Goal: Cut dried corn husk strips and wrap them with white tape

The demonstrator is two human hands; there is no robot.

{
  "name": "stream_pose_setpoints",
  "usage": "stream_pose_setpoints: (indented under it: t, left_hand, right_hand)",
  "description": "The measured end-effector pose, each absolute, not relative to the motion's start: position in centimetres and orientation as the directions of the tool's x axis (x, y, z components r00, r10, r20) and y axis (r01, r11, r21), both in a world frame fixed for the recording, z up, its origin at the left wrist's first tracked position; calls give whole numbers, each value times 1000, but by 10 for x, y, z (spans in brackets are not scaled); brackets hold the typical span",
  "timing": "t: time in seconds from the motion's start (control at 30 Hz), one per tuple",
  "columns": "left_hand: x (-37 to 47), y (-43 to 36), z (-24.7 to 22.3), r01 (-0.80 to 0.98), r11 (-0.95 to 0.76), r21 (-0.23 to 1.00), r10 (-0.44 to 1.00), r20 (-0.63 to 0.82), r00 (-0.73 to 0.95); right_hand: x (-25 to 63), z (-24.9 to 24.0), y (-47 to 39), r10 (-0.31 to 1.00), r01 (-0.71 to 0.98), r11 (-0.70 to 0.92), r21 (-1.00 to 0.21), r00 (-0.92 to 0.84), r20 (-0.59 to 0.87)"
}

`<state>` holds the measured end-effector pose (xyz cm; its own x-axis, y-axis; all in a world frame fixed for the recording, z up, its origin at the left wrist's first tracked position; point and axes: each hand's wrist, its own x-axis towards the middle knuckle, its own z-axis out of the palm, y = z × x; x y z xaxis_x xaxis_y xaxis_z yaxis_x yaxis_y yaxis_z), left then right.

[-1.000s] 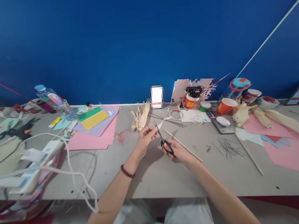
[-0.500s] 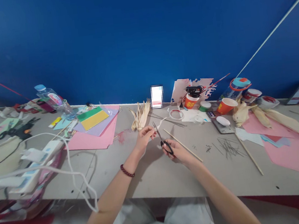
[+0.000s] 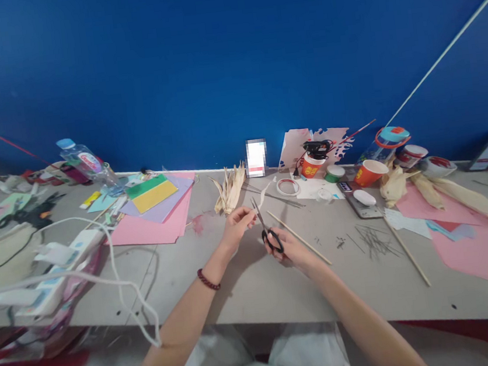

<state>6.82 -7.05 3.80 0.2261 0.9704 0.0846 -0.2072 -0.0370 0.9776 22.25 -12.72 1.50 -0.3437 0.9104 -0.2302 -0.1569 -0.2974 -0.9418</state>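
Observation:
My right hand (image 3: 284,247) grips black-handled scissors (image 3: 270,236), their blades pointing up and away from me, slightly apart. Pinched in the fingertips of my left hand (image 3: 239,226) is a thin whitish strip (image 3: 264,193); its material is too small to tell. The strip stretches up and right, passing close behind the blade tips. Just beyond my left hand lies a bundle of dried corn husks (image 3: 229,189). A thin wooden stick (image 3: 299,237) rests on the table right beside the scissors.
Pink paper sheets (image 3: 147,229) and coloured sheets lie left, near a power strip (image 3: 66,268) with white cables. A tape roll (image 3: 288,187), orange paper cup (image 3: 370,173), phone (image 3: 364,209) and cut wires (image 3: 374,238) are on the right. A blue wall (image 3: 230,61) stands behind.
The whitish strip now stands up more, its free end further right and higher. Both hands have stayed nearly in place, and the scissors have barely shifted.

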Motion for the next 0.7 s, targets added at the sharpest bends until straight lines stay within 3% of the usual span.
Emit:
stream_pose_setpoints:
  t: [0.7]
  left_hand:
    - [70, -71, 33, -198, -22, 980, 967, 71, 246]
  right_hand:
    - [221, 17, -128, 917, -160, -276, -948, -339, -210]
